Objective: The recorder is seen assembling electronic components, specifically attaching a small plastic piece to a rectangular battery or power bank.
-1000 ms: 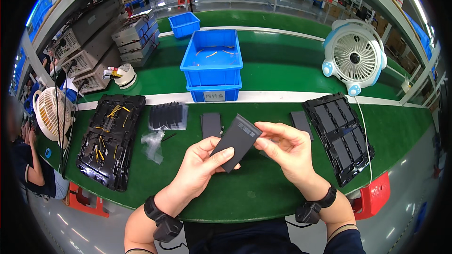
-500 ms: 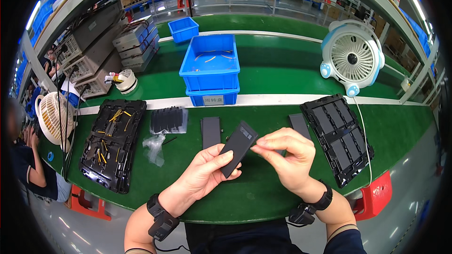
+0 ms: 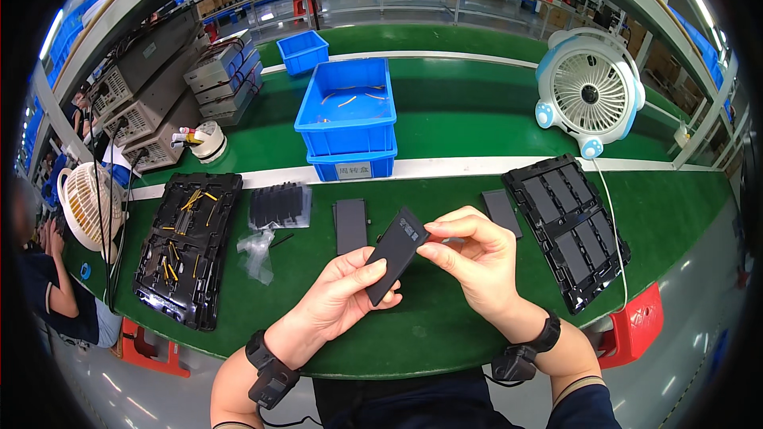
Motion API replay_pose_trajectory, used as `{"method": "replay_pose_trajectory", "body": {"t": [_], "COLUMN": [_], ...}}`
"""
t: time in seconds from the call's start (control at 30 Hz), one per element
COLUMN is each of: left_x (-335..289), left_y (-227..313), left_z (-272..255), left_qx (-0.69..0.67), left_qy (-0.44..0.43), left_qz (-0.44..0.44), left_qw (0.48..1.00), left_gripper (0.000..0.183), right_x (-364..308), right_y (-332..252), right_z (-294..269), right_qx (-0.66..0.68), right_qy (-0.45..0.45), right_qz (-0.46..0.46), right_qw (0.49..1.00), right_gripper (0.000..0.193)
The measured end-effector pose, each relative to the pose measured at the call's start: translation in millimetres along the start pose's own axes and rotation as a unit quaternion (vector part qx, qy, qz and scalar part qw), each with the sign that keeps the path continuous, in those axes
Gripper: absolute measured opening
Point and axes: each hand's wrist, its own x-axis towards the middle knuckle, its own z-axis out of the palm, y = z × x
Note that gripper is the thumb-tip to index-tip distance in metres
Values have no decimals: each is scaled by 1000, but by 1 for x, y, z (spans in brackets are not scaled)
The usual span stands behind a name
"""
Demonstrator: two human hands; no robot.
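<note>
In the head view, the left hand (image 3: 338, 298) grips a flat black rectangular pack (image 3: 397, 250) by its lower part, tilted above the green tabletop (image 3: 445, 342). The right hand (image 3: 477, 262) brings thumb and forefinger close together at the pack's upper right edge; whether they pinch anything there is too small to tell. With the upper end unsupported by the left fingers, a firm tug or push at that edge could twist the pack and make it slip. It might then drop onto the table or knock the black pack lying beyond it (image 3: 350, 226). Farther right, the white fan cord (image 3: 615, 218) runs over the black moulded tray (image 3: 574, 222); a sleeve or wrist catching it could drag the tray or disturb the packs seated inside.
</note>
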Motion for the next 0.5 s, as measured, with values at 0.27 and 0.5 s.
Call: {"method": "replay_pose_trajectory", "body": {"t": [0.27, 0.5], "left_x": [-1, -6], "left_y": [2, 1], "left_z": [10, 11], "left_qx": [194, 440], "left_qy": [76, 116], "left_qz": [116, 263], "left_qw": [971, 851], "left_gripper": [11, 11], "right_x": [6, 1], "right_y": [-8, -3], "right_z": [-4, -3], "right_qx": [-73, -209], "right_qy": [26, 8], "right_qz": [7, -84], "right_qw": [997, 974], "right_gripper": [33, 24]}}
